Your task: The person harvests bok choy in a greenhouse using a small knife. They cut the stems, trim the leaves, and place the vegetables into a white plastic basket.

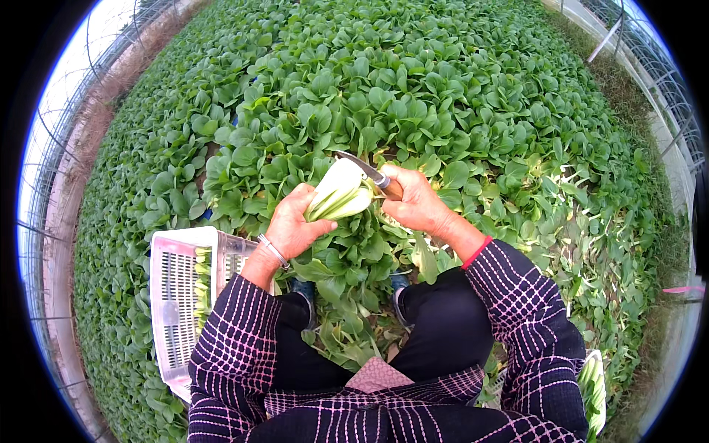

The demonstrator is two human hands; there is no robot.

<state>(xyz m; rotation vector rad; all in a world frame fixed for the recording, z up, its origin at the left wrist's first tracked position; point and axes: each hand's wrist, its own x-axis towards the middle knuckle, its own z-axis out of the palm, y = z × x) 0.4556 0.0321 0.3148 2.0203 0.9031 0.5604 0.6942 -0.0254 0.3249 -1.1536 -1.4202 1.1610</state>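
Note:
My left hand (294, 220) is closed around a head of bok choy (344, 191), its pale stalk base tilted up and away from me. Green leaves hang below the hand towards my knees. In my right hand (419, 200) is a knife (363, 168) with a wooden handle and a metal collar. The blade lies across the far side of the bok choy's base, pointing left. Whether its edge touches the stalks is hard to tell.
A white slotted plastic crate (177, 299), holding some bok choy, stands at my left. Another crate (597, 382) with bok choy sits behind my right elbow. Growing bok choy (382, 105) fills the ground ahead. Cut leaves (576, 238) litter the right side. Greenhouse framing (659, 83) borders the plot.

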